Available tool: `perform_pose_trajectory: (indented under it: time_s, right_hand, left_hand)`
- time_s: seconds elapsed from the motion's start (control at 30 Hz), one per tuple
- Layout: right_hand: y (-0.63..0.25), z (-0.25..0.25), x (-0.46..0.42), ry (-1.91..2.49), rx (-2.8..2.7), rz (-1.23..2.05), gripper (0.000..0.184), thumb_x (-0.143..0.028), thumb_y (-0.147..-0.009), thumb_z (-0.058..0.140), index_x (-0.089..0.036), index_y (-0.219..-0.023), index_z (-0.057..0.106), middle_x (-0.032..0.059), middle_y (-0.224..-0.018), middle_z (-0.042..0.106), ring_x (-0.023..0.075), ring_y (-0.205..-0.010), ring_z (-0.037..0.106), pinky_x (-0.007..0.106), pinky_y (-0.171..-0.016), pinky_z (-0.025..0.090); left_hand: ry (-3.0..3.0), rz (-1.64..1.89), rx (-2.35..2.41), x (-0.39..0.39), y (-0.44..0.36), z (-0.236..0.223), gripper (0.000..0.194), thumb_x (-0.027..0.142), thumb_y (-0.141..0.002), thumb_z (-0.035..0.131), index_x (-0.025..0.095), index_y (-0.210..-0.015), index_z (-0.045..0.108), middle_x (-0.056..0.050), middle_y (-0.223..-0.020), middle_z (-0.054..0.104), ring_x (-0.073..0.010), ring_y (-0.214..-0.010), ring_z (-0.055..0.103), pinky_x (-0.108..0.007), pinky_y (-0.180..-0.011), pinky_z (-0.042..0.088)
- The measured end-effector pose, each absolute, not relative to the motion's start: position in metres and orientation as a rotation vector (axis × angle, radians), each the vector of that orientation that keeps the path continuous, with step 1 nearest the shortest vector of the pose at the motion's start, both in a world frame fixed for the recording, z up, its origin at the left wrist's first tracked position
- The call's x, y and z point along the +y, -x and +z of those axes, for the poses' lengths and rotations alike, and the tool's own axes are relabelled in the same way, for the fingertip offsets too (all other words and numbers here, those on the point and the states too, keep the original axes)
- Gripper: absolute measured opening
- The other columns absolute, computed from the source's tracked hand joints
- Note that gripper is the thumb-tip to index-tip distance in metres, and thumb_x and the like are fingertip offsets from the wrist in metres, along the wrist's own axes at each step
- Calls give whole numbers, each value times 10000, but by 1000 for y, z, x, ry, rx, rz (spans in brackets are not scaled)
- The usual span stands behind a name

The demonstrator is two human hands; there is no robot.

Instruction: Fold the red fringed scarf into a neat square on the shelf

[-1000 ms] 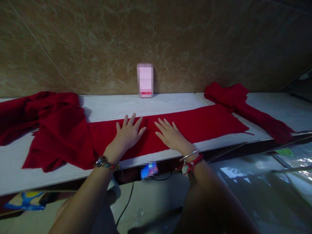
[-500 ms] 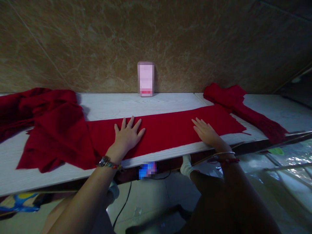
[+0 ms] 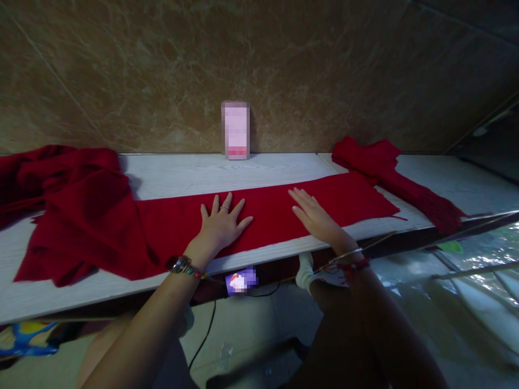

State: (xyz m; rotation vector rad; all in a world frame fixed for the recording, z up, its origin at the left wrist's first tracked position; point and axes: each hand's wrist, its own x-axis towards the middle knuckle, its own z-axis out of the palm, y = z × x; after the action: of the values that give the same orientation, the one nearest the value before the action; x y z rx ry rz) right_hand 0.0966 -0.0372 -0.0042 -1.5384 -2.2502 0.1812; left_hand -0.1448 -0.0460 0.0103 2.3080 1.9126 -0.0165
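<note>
A long strip of red cloth (image 3: 267,216) lies flat along a narrow white wood-grain table (image 3: 178,175). My left hand (image 3: 222,224) rests palm down on its middle, fingers spread, with a ring on one finger. Farther right, my right hand (image 3: 314,215) lies on the same strip with its fingers stretched out and fairly close together. At the left, the cloth runs into a loose, rumpled red heap (image 3: 81,210). Beyond the strip's ragged right end lies a separate-looking crumpled red piece (image 3: 405,183), hanging toward the front edge.
A phone (image 3: 236,131) with a blurred screen leans on the brown marble-like wall (image 3: 162,81) behind the table. Another lit, blurred screen (image 3: 241,281) shows below the front edge, near a black cable (image 3: 207,335). Clear plastic sheeting (image 3: 486,259) lies at the lower right.
My right hand has slid left along the cloth, closer to my left hand. The left hand has shifted slightly right on the strip. The view has moved a little.
</note>
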Motion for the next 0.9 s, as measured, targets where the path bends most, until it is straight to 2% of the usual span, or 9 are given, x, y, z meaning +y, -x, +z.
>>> perform_pose_trajectory:
  time_s: [0.2, 0.4, 0.53, 0.7, 0.8, 0.9]
  right_hand:
    - [-83, -13, -41, 1647, -2519, 124, 483, -372, -929, 347, -240, -1391, 396, 80, -1494, 325, 250, -1376, 261, 540, -1092, 221]
    - [-87, -4, -38, 1591, -2377, 187, 462, -372, -921, 373, -229, -1354, 450, 98, -1454, 401, 235, -1366, 290, 531, -1100, 225]
    - [-88, 1, -40, 1468, -2383, 276, 465, -379, -906, 403, -240, -1346, 461, 86, -1438, 427, 203, -1347, 331, 474, -1098, 278]
    - [-102, -11, -44, 1514, -2461, 235, 441, -356, -881, 440, -254, -1305, 507, 83, -1417, 453, 234, -1327, 365, 534, -1085, 270]
    - [-117, -15, -47, 1440, -2421, 158, 398, -308, -875, 422, -216, -1228, 581, 92, -1336, 544, 221, -1277, 443, 493, -1061, 344]
    - [-135, -13, -51, 1410, -2348, 72, 368, -283, -864, 411, -191, -1129, 648, 95, -1199, 647, 221, -1167, 557, 458, -1006, 430]
  left_hand:
    - [-2283, -9, 1951, -45, 153, 10, 639, 592, -901, 227, 264, -1447, 270, -98, -1540, 156, -405, -1383, 136, -656, -1040, 195]
    - [-2187, -8, 2046, -51, 169, 9, 664, 605, -893, 224, 248, -1451, 264, -113, -1539, 154, -414, -1380, 131, -661, -1033, 207]
    - [-2223, 30, 2032, -59, 171, 9, 630, 561, -911, 230, 229, -1442, 296, -129, -1529, 190, -413, -1375, 160, -662, -1030, 212]
    - [-2226, 49, 2030, -63, 169, 8, 588, 513, -926, 251, 229, -1438, 309, -131, -1528, 205, -409, -1378, 156, -660, -1037, 198]
    - [-2314, 107, 1958, -63, 164, 7, 518, 427, -937, 304, 233, -1414, 359, -132, -1519, 240, -392, -1377, 186, -642, -1038, 223]
    - [-2469, 118, 1671, -65, 155, 8, 487, 397, -934, 361, 252, -1398, 383, -105, -1533, 210, -354, -1394, 154, -593, -1061, 235]
